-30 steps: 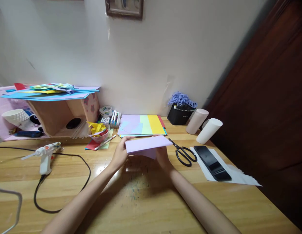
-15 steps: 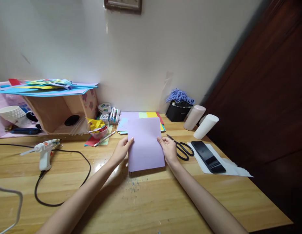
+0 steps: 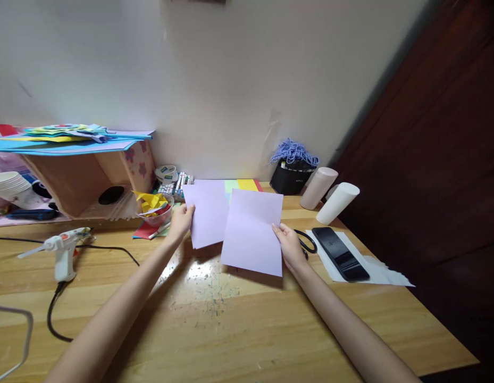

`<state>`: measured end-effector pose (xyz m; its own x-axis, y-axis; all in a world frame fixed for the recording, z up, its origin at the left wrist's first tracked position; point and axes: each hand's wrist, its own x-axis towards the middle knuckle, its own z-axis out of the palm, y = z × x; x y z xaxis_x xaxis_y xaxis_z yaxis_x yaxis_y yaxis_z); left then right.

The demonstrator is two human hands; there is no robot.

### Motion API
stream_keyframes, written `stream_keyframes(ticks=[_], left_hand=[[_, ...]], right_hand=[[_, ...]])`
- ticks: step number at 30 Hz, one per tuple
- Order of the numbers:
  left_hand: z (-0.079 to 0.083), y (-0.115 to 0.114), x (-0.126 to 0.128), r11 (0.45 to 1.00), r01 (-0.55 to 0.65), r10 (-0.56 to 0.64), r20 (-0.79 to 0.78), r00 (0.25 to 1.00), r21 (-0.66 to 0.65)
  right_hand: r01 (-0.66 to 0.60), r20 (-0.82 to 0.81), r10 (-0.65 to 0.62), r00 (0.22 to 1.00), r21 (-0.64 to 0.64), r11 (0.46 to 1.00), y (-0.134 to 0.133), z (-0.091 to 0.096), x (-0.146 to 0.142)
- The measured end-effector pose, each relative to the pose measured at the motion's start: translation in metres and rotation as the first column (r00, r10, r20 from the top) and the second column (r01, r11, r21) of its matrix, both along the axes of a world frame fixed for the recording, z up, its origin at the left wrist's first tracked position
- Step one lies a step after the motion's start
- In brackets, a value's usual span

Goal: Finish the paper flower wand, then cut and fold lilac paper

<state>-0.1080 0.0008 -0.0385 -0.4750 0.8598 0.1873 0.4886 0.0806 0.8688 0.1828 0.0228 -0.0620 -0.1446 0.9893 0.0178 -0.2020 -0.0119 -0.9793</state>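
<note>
Two lilac sheets of paper are held above the wooden table, one in each hand. My left hand (image 3: 181,222) pinches the left edge of the farther lilac sheet (image 3: 209,215), whose right part is hidden. The nearer lilac sheet (image 3: 252,231) overlaps it in front, and my right hand (image 3: 290,246) grips this one by its right edge. Behind both sheets lies a stack of coloured paper (image 3: 247,184), mostly covered. Black-handled scissors (image 3: 308,242) lie just right of my right hand, their blades hidden behind it.
A white glue gun (image 3: 65,254) with a black cord stands at left, before a cardboard box (image 3: 131,181) topped with paper. Beside it sits a bowl of scraps (image 3: 157,213). At right are a phone (image 3: 340,254), two rolls (image 3: 337,204) and a black holder with yarn (image 3: 291,178).
The paper, seen before as one lilac sheet between my hands, now shows as two. My left hand moved left with one, my right hand slightly right with the other. The view shifted a little.
</note>
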Motion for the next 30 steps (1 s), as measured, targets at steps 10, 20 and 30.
stream_keyframes(ticks=[10, 20, 30], left_hand=[[-0.018, -0.033, 0.043, 0.967, 0.243, -0.139, -0.645, 0.751, 0.074], [-0.033, -0.073, 0.067, 0.743, 0.632, -0.628, -0.557, 0.544, -0.221], [-0.039, -0.077, 0.063, 0.789, 0.602, -0.592, -0.416, 0.69, -0.123]], right_hand=[[-0.27, 0.029, 0.284, 0.958, -0.231, 0.935, -0.025, -0.01, 0.021], [-0.415, 0.654, 0.169, 0.737, 0.24, 0.877, -0.025, -0.014, 0.024], [-0.82, 0.939, -0.074, 0.335, 0.329, 0.468, -0.049, -0.012, 0.014]])
